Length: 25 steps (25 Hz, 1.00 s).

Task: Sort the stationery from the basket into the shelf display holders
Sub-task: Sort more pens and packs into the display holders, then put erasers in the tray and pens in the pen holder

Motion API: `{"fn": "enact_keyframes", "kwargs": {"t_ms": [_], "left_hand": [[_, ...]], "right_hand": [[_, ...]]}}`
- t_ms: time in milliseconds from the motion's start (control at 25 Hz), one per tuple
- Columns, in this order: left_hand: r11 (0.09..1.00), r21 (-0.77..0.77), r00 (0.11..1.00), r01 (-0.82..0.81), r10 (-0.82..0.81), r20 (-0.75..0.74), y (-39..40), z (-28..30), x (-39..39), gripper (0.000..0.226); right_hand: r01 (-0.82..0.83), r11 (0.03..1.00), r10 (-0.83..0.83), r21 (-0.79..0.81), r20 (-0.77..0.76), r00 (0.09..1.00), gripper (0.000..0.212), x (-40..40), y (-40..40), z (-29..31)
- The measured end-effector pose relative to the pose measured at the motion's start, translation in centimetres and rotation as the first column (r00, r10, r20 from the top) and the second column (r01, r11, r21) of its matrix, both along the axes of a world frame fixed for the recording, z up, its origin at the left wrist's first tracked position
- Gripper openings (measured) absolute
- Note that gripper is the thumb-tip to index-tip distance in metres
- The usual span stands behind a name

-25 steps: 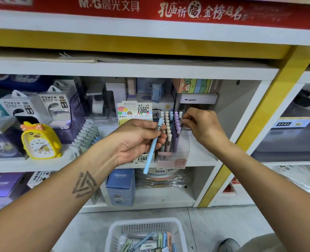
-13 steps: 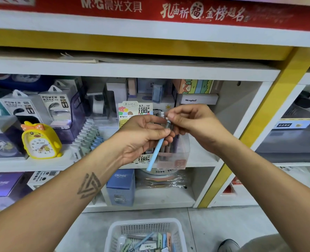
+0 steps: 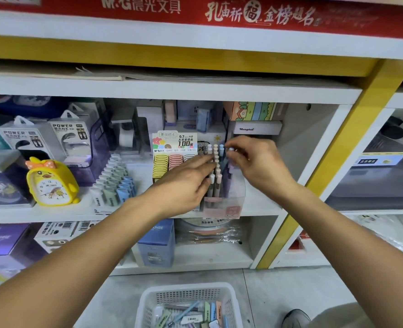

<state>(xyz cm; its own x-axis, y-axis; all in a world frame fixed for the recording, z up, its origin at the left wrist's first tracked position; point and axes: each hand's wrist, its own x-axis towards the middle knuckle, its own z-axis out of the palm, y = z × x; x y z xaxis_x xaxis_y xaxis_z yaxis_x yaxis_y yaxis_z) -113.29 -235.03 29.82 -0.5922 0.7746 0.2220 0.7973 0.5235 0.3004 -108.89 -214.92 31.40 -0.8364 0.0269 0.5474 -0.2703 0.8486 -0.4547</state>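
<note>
A clear display holder (image 3: pixel 228 202) full of upright pastel mechanical pencils stands on the middle shelf. My right hand (image 3: pixel 259 166) pinches the top of a light blue pencil (image 3: pixel 221 150) that stands among the others at the back of the holder. Stretched out flat, my left hand (image 3: pixel 184 185) has its straight fingertips touching the pencils on the holder's left side and holds nothing. On the floor below sits the white basket (image 3: pixel 186 290), with several erasers and pencils lying in it.
A lead-refill display (image 3: pixel 174 147) stands just left of the holder, and rows of small pastel items (image 3: pixel 115 183) lie further left. A yellow duck clock (image 3: pixel 51 183) and power bank boxes (image 3: pixel 70 138) fill the left shelf. A shoe (image 3: pixel 295 318) is beside the basket.
The blue pencil passed from my left hand to my right, which carried it up into the holder. My left hand let go and opened toward the pencils.
</note>
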Motion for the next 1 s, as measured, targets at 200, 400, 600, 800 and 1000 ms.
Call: {"fn": "enact_keyframes", "kwargs": {"t_ms": [200,400,600,800,1000], "left_hand": [[0.999,-0.045,1.0,-0.007,0.008,0.009,-0.2,-0.6,-0.5,0.054],[0.998,-0.056,1.0,0.0,0.002,0.024,-0.1,-0.6,-0.4,0.053],[0.999,-0.051,1.0,0.005,-0.004,0.018,0.0,-0.7,-0.4,0.054],[0.999,-0.046,0.999,0.017,-0.015,0.046,-0.4,-0.8,-0.3,0.057],[0.957,0.232,0.975,-0.172,0.198,-0.097,-2.0,0.2,1.1,0.027]], "right_hand": [[0.075,0.965,-0.082,0.25,0.018,0.996,0.01,-0.6,-0.4,-1.7],[0.093,0.951,-0.102,0.295,0.012,0.995,0.006,-0.7,-0.1,-1.0],[0.077,0.937,-0.088,0.339,0.015,0.996,0.022,-1.2,-0.4,-1.6],[0.125,0.96,-0.146,0.251,0.066,0.987,0.031,-1.5,-0.2,-2.0],[-0.002,0.992,0.03,0.129,-0.216,0.976,0.022,1.9,-3.9,-0.7]]}}
